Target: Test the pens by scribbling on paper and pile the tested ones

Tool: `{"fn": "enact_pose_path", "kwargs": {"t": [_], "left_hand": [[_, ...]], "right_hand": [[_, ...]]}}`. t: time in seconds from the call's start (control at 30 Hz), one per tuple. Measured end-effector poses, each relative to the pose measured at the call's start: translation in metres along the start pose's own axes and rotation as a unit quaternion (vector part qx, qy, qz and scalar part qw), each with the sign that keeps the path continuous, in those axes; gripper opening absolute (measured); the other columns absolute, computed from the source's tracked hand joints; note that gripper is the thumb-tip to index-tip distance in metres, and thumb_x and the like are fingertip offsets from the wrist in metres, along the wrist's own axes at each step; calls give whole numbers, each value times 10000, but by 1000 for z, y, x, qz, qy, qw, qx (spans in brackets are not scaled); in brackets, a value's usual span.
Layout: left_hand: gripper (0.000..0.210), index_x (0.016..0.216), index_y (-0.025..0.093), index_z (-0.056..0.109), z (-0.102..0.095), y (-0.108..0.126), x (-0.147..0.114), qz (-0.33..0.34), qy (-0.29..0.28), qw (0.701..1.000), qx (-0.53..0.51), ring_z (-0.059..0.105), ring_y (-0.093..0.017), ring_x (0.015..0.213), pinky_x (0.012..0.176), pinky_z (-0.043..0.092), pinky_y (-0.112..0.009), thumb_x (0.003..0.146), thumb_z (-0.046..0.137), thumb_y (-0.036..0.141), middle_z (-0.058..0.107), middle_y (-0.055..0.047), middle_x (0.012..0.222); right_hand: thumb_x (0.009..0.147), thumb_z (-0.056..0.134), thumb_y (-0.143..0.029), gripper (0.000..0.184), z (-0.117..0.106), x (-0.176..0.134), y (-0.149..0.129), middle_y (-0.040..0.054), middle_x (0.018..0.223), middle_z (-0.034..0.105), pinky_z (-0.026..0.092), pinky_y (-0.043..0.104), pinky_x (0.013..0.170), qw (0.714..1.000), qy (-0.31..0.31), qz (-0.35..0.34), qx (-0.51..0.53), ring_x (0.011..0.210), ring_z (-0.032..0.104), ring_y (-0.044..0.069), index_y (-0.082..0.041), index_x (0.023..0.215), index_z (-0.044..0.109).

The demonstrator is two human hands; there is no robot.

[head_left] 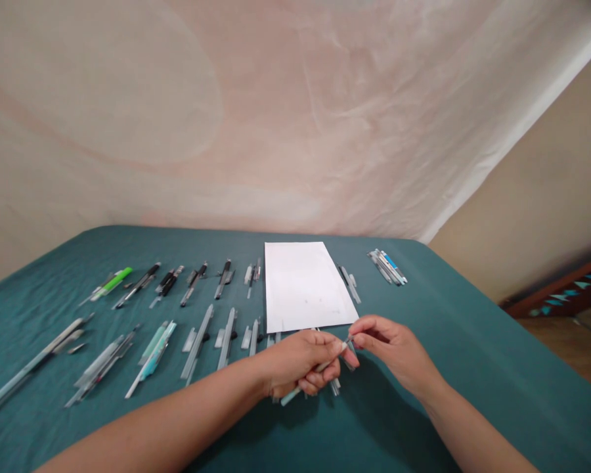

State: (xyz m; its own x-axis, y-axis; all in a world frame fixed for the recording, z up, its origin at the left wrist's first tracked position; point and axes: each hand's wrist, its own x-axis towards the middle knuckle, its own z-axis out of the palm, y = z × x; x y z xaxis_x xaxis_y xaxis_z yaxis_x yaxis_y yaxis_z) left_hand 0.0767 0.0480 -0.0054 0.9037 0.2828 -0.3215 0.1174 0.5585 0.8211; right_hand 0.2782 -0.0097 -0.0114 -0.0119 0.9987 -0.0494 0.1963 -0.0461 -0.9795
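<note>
My left hand is closed around a slim pen barrel, whose pale greenish end sticks out below the fingers. The barrel slants up to the right. At its upper end, the thumb and forefinger of my right hand pinch a small greyish pen tip, blurred and partly covered by the fingers. Both hands meet above the near edge of a white sheet of paper. Beneath my left hand, several clear pen parts lie on the cloth, mostly hidden.
A green cloth covers the table. Groups of disassembled pens stand in two rows on the left, among them a bright green pen and a turquoise one. Right of the paper are clear pen parts and a bundle of pens.
</note>
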Motion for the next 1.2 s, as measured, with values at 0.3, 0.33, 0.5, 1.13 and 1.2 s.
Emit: {"fn": "enact_pose_path", "kwargs": {"t": [0.3, 0.33, 0.5, 1.13, 1.2], "left_hand": [[349, 867, 137, 556, -4, -3, 1, -18, 12, 1000, -16, 231, -14, 424, 414, 148, -180, 794, 582, 478, 450, 38, 629], [341, 856, 136, 552, -4, -3, 2, -27, 7, 999, -16, 231, -14, 418, 412, 145, -182, 790, 589, 469, 461, 35, 621], [347, 830, 146, 538, -3, 2, 0, -73, -29, 997, -10, 214, -14, 362, 382, 105, -186, 763, 614, 477, 485, 34, 557], [263, 893, 159, 513, -3, 0, 0, -71, -34, 997, -17, 189, -8, 363, 369, 109, -166, 819, 565, 406, 444, 50, 567], [231, 912, 170, 490, -4, 0, 0, -69, -37, 997, -21, 182, -7, 365, 374, 105, -164, 829, 556, 375, 452, 49, 574]], "right_hand": [[836, 590, -324, 186, 2, -2, 3, 14, 758, 653, 451, 276, 695, 993, -55, -29, -96, 704, 600, 147, -178, 946, 621], [829, 600, -317, 173, 1, -3, 3, 14, 781, 654, 450, 271, 705, 990, -52, -42, -126, 722, 601, 147, -182, 933, 632], [830, 610, -294, 110, -2, -4, -2, 16, 828, 647, 444, 254, 745, 969, -69, -130, -200, 781, 594, 144, -195, 854, 653], [909, 499, -261, 80, 1, -9, -6, -7, 820, 579, 405, 232, 697, 937, -90, -146, -306, 756, 536, 125, -205, 873, 542], [908, 503, -251, 57, 2, -10, -7, -5, 840, 582, 409, 235, 723, 939, -92, -143, -299, 779, 539, 127, -209, 904, 541]]}}
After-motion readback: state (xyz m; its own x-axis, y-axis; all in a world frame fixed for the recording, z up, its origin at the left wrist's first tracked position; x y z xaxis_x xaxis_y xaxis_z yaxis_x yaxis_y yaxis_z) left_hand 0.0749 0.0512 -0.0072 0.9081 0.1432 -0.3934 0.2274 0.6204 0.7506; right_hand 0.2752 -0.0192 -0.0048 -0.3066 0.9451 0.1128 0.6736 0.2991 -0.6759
